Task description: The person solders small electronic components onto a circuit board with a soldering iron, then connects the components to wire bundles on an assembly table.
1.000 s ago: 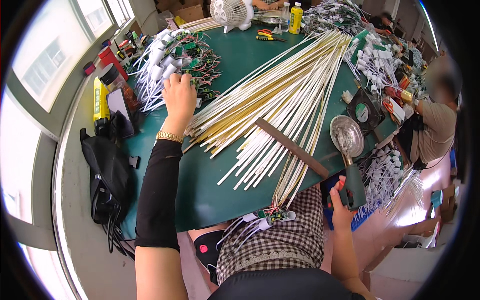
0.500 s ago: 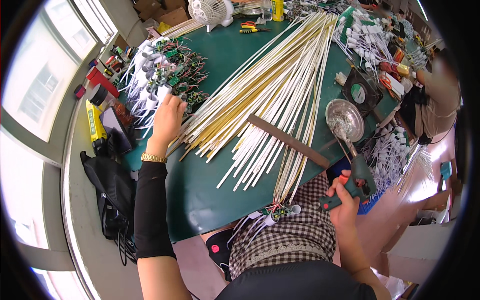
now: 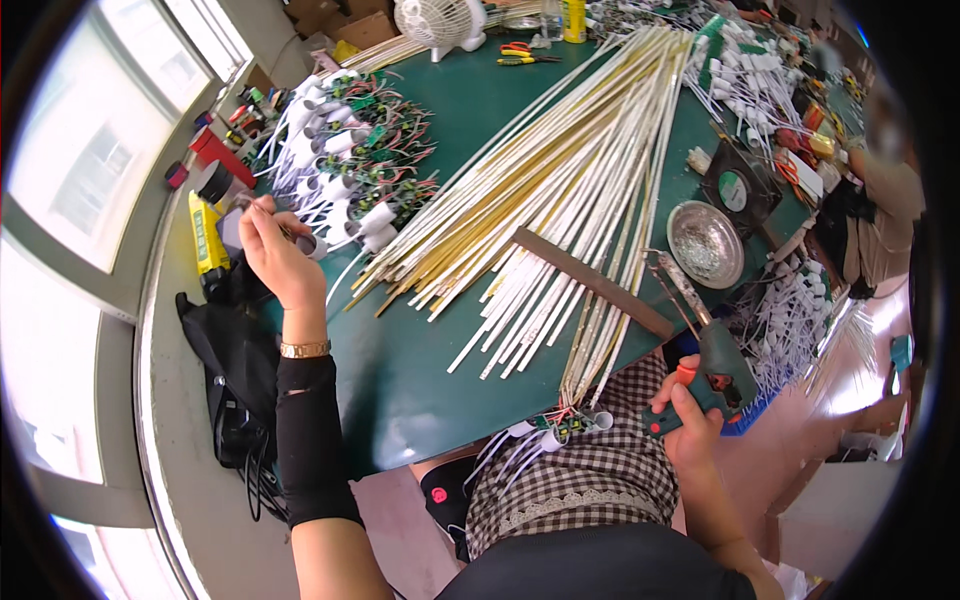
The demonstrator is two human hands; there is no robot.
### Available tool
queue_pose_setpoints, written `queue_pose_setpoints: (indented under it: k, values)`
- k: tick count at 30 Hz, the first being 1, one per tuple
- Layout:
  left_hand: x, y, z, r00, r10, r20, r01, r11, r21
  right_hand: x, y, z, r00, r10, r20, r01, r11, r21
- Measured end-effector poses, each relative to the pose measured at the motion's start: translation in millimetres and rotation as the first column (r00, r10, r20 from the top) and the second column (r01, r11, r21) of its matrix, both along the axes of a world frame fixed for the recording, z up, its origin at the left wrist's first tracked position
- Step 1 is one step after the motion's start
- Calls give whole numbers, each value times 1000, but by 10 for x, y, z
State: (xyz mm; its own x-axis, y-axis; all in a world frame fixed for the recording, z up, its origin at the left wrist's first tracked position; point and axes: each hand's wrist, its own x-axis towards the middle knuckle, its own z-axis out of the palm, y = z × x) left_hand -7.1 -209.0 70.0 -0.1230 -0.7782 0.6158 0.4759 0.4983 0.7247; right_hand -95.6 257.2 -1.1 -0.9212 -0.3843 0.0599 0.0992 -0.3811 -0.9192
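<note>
My left hand is raised at the left edge of the table, beside a heap of white tube-shaped caps with green circuit boards and thin wires. Its fingers close around a tube-shaped cap, greyish in the shade and partly hidden. My right hand grips a green soldering gun by its handle, thumb near the red trigger. The gun's barrel points up and left, its tip just short of a round metal dish. Several wired boards with white caps rest at the table edge over my checked apron.
Long white and yellowish strips fan across the green table, with a dark bar lying over them. A square black fan, a white fan and pliers lie around. Another person sits at right.
My left hand has moved left and toward me, away from the heap, now with a cap in its fingers. The soldering gun's tip has come away from the metal dish.
</note>
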Motion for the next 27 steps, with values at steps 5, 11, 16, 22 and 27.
queue_pose_setpoints:
  k: [5,11,16,22,27]
  values:
    - [400,658,783,768,-437,468,360,899,249,-22,54,43,990,-9,138,18,998,-68]
    - [520,1733,648,342,-230,911,430,901,66,34,-122,211,948,206,244,-177,975,-137]
    - [555,2296,261,125,-544,830,610,702,368,148,-219,226,906,336,256,-338,940,-38]
    - [507,2746,-226,51,-993,110,458,121,881,287,-224,160,845,508,166,-509,860,-41]
    - [493,2830,-463,179,-980,-87,517,19,856,316,-204,141,853,478,211,-482,876,-38]
